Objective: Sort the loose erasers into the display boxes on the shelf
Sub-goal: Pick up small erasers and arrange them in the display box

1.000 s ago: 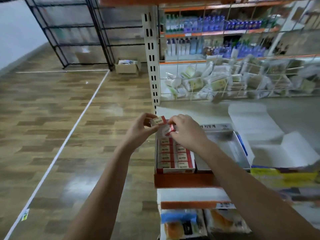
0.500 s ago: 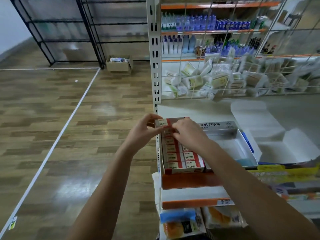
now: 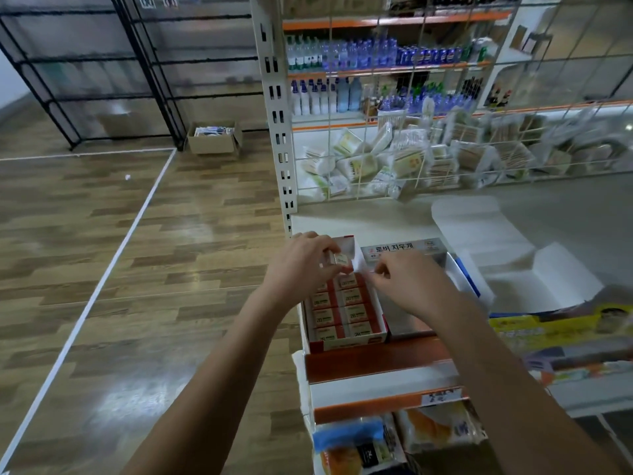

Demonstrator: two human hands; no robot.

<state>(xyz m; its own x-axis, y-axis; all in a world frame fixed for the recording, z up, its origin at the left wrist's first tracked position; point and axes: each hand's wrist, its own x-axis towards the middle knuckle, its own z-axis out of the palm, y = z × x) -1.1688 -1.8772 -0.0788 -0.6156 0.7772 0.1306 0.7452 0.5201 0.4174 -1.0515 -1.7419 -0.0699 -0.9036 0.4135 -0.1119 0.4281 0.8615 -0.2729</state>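
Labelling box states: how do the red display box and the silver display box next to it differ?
The red cardboard display box holds rows of red-sleeved erasers; the silver cardboard display box beside it shows bare floor. The red one sits at the shelf's left end, the silver one to its right. Both are open-topped and stand side by side on the shelf.

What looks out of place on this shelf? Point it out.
An opened white carton lies flattened with its flaps splayed to the right of the silver display box. In the red display box the erasers sit in neat rows; nothing looks spilled or damaged.
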